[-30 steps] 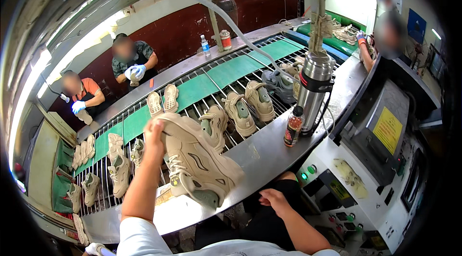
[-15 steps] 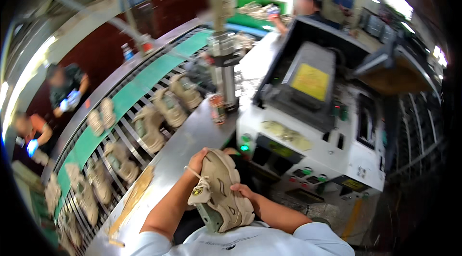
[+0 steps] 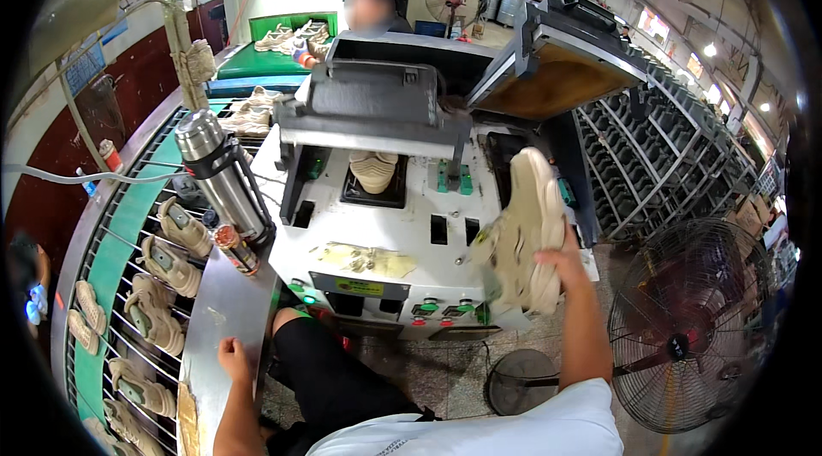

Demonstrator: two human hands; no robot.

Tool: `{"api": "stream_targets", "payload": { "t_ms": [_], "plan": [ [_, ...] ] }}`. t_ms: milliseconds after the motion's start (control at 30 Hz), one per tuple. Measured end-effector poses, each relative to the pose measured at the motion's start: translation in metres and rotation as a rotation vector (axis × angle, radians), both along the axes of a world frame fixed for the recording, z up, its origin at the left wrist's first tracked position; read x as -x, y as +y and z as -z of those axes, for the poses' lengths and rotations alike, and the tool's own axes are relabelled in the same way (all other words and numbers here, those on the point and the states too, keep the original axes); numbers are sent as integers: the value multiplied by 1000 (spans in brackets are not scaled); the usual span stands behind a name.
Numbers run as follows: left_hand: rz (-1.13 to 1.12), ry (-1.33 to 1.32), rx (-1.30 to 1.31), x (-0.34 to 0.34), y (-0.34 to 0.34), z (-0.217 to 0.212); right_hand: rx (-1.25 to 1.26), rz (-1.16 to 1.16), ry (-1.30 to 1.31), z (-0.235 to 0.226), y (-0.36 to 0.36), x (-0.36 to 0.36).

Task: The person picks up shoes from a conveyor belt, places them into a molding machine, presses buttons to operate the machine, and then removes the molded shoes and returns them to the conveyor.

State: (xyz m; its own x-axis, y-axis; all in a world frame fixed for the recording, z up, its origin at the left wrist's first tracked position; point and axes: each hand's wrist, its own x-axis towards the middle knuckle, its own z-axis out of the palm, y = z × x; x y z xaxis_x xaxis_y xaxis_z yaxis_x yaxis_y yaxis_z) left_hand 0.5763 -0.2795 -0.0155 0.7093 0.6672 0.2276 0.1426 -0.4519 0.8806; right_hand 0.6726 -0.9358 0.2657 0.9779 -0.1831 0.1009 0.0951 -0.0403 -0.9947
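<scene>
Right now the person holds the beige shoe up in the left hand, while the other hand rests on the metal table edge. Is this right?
Not quite. The head view shows the beige shoe held up in the right hand; the left hand is the one resting on the metal table edge.

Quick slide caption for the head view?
Right hand lifts a beige sneaker before the white machine; left hand rests on the steel counter.

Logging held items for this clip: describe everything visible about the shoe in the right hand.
The shoe is a beige, chunky-soled sneaker, seemingly mesh and suede-like panels. The right hand grips it from below, raised in the air, standing on end with its thick pale sole facing right. It hangs before the white machine's right side, touching only the hand.
</scene>
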Motion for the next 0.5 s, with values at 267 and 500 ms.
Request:
{"api": "stream_targets", "payload": {
  "t_ms": [267,500],
  "plan": [
    [-40,138,-89,5,0,0,1006,384,154,-67,-86,-169],
    [-62,150,-161,8,-5,-8,1178,536,485,-61,-70,-253]
  ]
}}
